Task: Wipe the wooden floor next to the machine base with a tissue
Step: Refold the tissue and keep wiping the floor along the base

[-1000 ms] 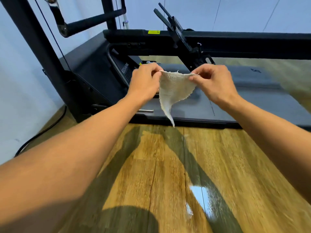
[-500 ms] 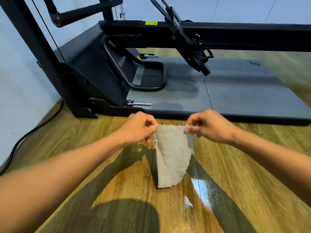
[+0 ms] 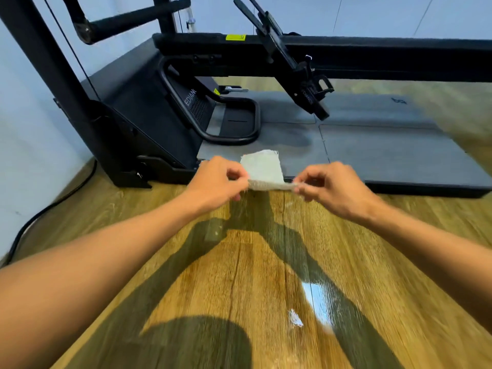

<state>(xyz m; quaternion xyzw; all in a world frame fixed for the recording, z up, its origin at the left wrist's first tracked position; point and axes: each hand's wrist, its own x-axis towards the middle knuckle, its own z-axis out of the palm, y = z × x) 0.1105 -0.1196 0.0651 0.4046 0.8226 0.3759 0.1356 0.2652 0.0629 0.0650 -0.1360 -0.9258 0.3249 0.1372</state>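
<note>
A pale grey tissue (image 3: 263, 169) is stretched between both hands just above the wooden floor (image 3: 266, 262), at the front edge of the black machine base (image 3: 386, 161). My left hand (image 3: 217, 182) pinches its left end and my right hand (image 3: 332, 187) pinches its right end. The free part of the tissue is flipped away from me, over the edge of the base. Both forearms reach in from the bottom corners.
The machine's black upright frame (image 3: 53, 75) and housing (image 3: 143, 107) stand at the left by the white wall. A black crossbar (image 3: 372, 57) and a slanted arm (image 3: 287, 65) hang over the base. A black cable (image 3: 40, 217) runs along the floor at the left.
Both hands came down from in front of the machine to floor level. The tissue, which hung down from the fingers, now lies flipped forward over the base's edge.
</note>
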